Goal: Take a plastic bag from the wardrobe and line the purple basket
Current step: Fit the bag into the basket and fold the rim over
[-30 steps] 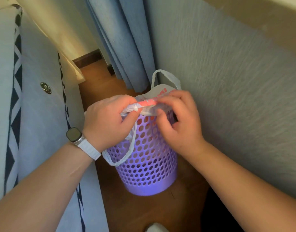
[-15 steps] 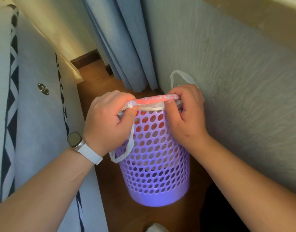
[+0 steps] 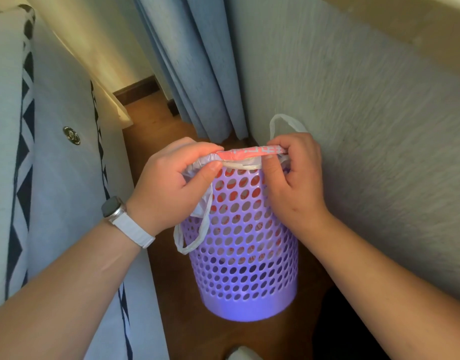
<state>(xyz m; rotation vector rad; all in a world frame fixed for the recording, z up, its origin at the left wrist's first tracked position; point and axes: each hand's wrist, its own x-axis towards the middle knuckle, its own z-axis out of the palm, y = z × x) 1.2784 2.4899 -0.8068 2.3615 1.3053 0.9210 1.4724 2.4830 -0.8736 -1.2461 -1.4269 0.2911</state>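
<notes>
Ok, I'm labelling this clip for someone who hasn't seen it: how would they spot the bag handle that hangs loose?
Find the purple basket standing on the wooden floor between the bed and the wall. On its side nearest the left hand, a thin white loop of the plastic bag dangles outside the holes. The other handle sticks up behind the right hand.

Purple basket [image 3: 245, 258] stands upright on wooden floor [image 3: 156, 131], near curtain [image 3: 187, 63]. Left hand [image 3: 171, 188] and right hand [image 3: 294, 178] pinch plastic bag [image 3: 249, 153] over its rim; one handle loop hangs outside. Watch [image 3: 114, 207] on left wrist.
</notes>
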